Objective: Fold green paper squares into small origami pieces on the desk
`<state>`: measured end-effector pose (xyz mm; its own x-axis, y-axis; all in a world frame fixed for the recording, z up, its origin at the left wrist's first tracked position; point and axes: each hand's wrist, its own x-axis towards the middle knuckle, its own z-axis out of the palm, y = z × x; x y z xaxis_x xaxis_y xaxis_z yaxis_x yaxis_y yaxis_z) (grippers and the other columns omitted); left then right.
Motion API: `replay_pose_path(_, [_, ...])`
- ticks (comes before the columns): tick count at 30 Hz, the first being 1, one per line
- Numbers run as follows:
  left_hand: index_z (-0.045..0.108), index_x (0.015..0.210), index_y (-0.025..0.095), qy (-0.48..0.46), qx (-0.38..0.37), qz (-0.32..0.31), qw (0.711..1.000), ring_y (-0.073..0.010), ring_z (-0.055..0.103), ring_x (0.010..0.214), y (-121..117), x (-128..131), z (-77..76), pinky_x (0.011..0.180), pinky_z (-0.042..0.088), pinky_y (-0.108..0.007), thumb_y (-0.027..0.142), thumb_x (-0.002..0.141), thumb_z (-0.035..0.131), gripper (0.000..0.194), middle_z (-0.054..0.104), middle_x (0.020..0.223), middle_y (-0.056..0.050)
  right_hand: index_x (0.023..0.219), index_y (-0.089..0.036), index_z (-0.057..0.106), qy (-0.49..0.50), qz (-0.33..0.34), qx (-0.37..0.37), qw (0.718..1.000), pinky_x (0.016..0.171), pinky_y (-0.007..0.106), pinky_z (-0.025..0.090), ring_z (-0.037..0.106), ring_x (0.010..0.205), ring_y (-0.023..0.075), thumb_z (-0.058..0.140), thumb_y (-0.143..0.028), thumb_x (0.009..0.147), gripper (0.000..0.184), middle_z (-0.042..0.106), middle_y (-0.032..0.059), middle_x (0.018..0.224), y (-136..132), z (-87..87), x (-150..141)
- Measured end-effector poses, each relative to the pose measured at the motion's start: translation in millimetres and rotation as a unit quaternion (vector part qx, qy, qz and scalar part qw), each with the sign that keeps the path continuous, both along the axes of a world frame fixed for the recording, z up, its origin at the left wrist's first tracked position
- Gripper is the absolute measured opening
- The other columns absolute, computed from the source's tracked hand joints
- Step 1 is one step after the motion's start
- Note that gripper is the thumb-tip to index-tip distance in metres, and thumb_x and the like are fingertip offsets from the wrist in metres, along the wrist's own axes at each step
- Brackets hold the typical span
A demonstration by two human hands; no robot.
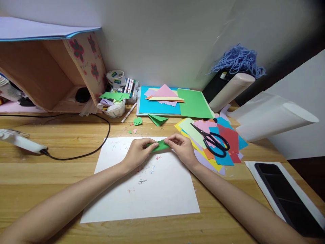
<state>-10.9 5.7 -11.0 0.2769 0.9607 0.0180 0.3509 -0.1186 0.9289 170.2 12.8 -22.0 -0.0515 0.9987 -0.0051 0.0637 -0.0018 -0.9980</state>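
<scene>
Partly hidden under pinching fingers of left hand (140, 151) and right hand (181, 147), green paper (159, 146) runs lengthwise between them.

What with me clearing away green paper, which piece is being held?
The small, narrow green paper piece, pinched between the left hand and right hand; neither hand touches any other green paper.

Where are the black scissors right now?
In the head view, the black-handled scissors lie right of the right hand, on top of the colored paper scraps.
</scene>
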Motion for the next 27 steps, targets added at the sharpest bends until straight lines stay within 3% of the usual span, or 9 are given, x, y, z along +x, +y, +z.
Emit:
replay_pose_path(12, [0.069,0.080,0.018,0.020,0.008,-0.008,1.000,-0.0139,0.056,0.066,-0.9,0.4,4.4,0.062,0.041,-0.024,0.040,0.081,0.051,0.028,0.068,0.075,-0.002,0.064,-0.017,0.060,0.010,0.000,-0.035,0.999,0.055,0.026,0.051,0.059,0.061,0.0142,0.072,-0.043,0.063,0.028,0.064,0.0021,0.067,0.0,1.8,-0.9])
replay_pose_path(22, [0.068,0.073,0.018,0.062,0.075,-0.033,0.995,-0.0140,0.053,0.067,-0.1,0.3,5.5,0.063,0.038,-0.026,0.034,0.082,0.052,0.024,0.062,0.069,-0.003,0.065,-0.018,0.059,-0.013,0.023,0.002,1.000,0.063,0.028,0.050,0.059,0.064,0.0142,0.070,-0.040,0.066,0.025,0.063,0.0009,0.067,-1.6,-0.3,-1.0])
replay_pose_path(27, [0.068,0.072,0.018,0.024,0.107,0.011,0.994,-0.0137,0.054,0.067,-1.6,0.6,5.0,0.064,0.039,-0.025,0.029,0.082,0.054,0.020,0.062,0.069,-0.003,0.077,-0.018,0.057,0.054,0.065,-0.037,0.996,0.058,0.026,0.053,0.060,0.065,0.0135,0.072,-0.037,0.065,0.027,0.062,0.0002,0.073,-7.7,-0.7,-6.5])
